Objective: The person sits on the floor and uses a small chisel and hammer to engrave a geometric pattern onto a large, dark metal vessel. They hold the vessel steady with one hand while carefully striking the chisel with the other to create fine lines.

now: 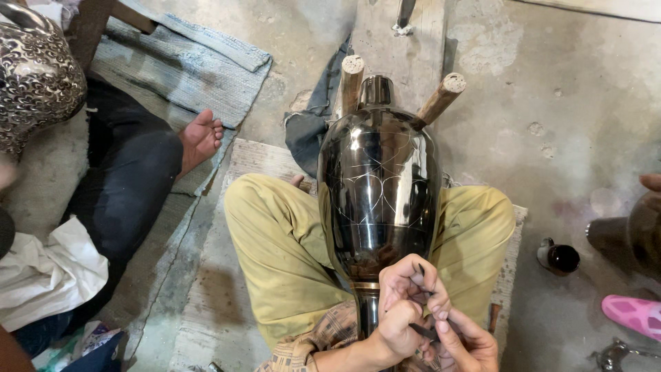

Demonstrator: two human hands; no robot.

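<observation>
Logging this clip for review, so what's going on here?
A person sits cross-legged on the floor with a glossy black metal vase lying across their lap, propped between two wooden pegs. Both hands meet at the vase's narrow end: the left hand and right hand pinch a thin dark tool. Fine scratched lines already cross the vase. Another person's bare foot rests nearby.

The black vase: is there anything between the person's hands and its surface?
Nothing visible does. The left hand and the right hand are together at the lower body of the black vase, holding a thin dark tool whose tip is at the vase's surface. The two wooden pegs are at the far end.
</observation>
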